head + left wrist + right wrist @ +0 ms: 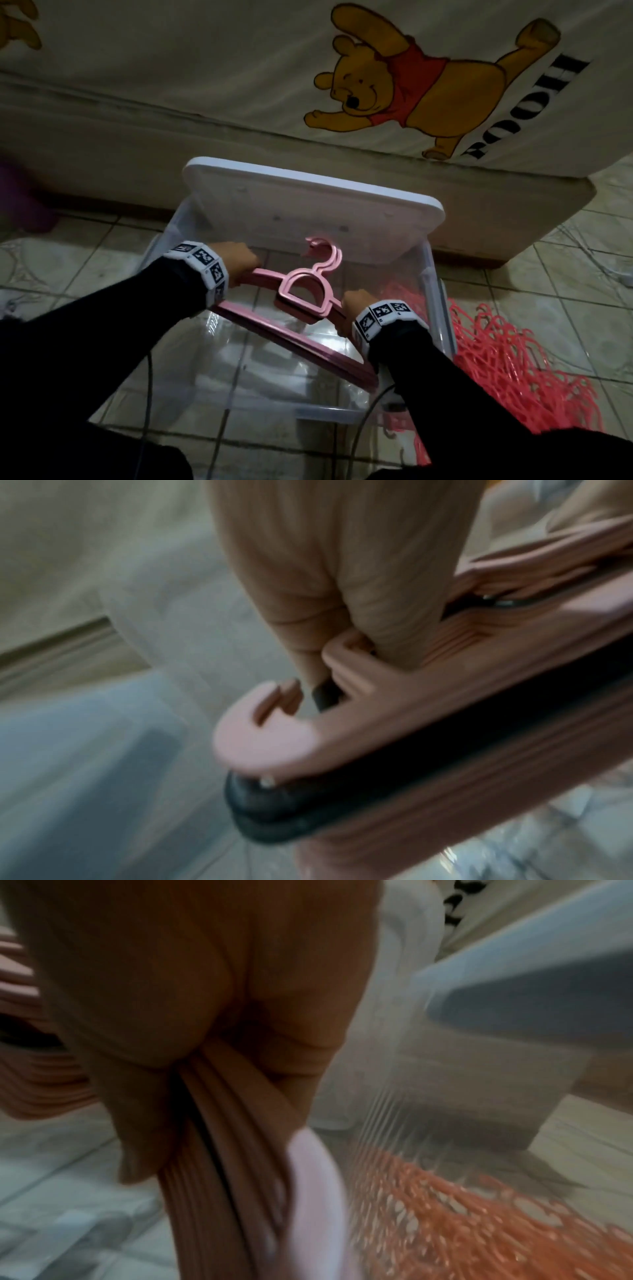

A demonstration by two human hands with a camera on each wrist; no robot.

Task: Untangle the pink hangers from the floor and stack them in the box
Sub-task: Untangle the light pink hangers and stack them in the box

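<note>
While both grips, left hand (244, 257) and right hand (350, 306), clamped opposite ends of the pink hangers (306, 295) above the open box (442, 308), I judged lowering them level, hooks aligned, wisest.

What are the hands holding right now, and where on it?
A stack of pink hangers: left hand grips one shoulder end, right hand the other.

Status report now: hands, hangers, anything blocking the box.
Left hand and right hand grip the pink hanger stack, above the clear box. White lid covers its far end.
</note>
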